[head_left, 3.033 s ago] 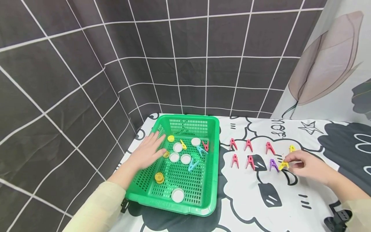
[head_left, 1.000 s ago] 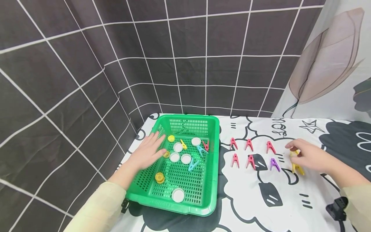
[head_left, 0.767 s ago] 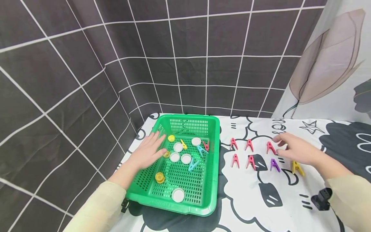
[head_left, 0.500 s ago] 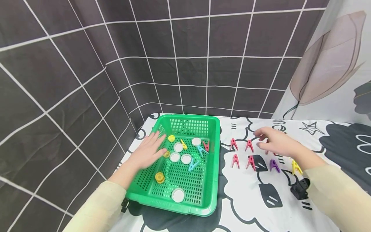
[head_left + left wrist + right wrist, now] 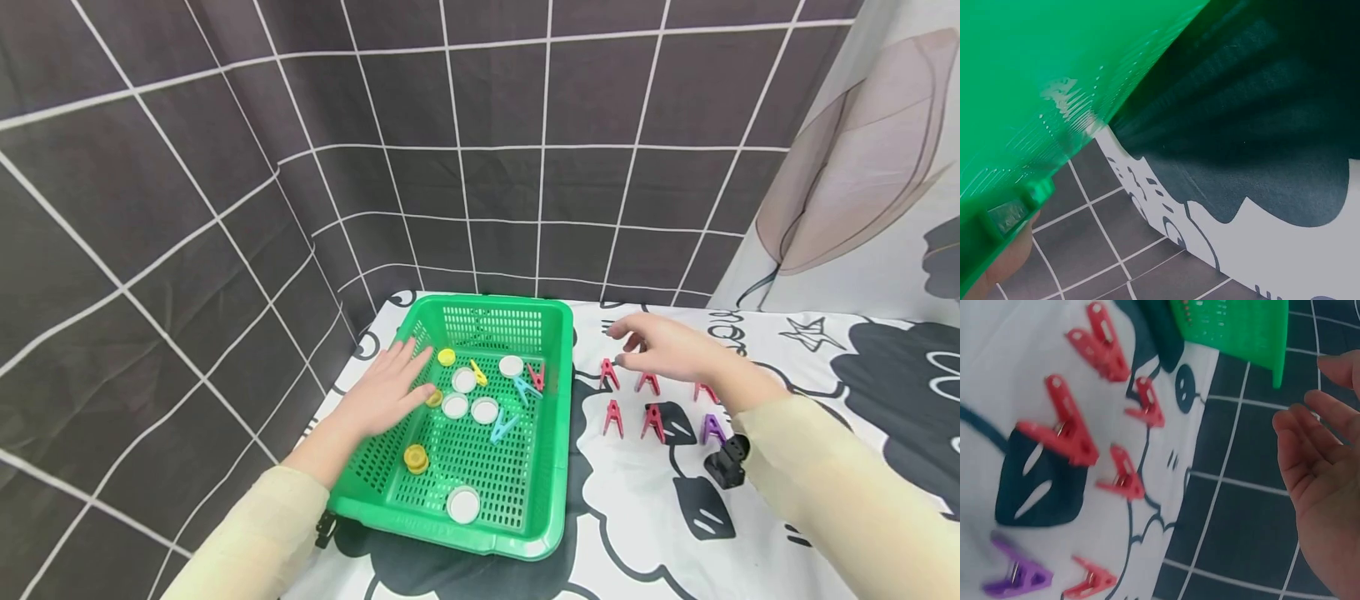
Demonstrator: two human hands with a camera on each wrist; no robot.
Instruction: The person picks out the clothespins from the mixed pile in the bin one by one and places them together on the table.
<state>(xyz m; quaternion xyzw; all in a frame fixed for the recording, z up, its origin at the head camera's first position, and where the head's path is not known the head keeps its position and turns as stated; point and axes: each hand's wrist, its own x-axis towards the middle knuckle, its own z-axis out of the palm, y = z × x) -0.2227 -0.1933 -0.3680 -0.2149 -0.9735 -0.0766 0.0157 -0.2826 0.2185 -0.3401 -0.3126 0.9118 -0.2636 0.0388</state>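
Note:
My left hand [image 5: 386,392] lies over the left rim of a green plastic basket [image 5: 555,500], its fingers straight; the left wrist view shows some fingertips [image 5: 1013,256] past the rim. Over the back row of red clothespins, my right hand [image 5: 663,346] hovers with loosely bent fingers and holds nothing. Below it on the cloth are a red clothespin [image 5: 609,375], another red clothespin [image 5: 613,417] and several more. A purple clothespin [image 5: 712,429] stands by the right wrist camera. The yellow clothespins on the cloth are hidden behind the right forearm.
The basket holds white caps [image 5: 463,504], yellow caps [image 5: 416,458], blue clothespins [image 5: 504,429], a yellow clothespin [image 5: 478,372] and a red clothespin [image 5: 537,377]. A dark checked curtain [image 5: 585,192] hangs behind and left of the patterned cloth [image 5: 622,533].
My right hand has let go of a yellow clothespin at the right and moved left above the red ones, toward the basket. My left hand stays on the rim.

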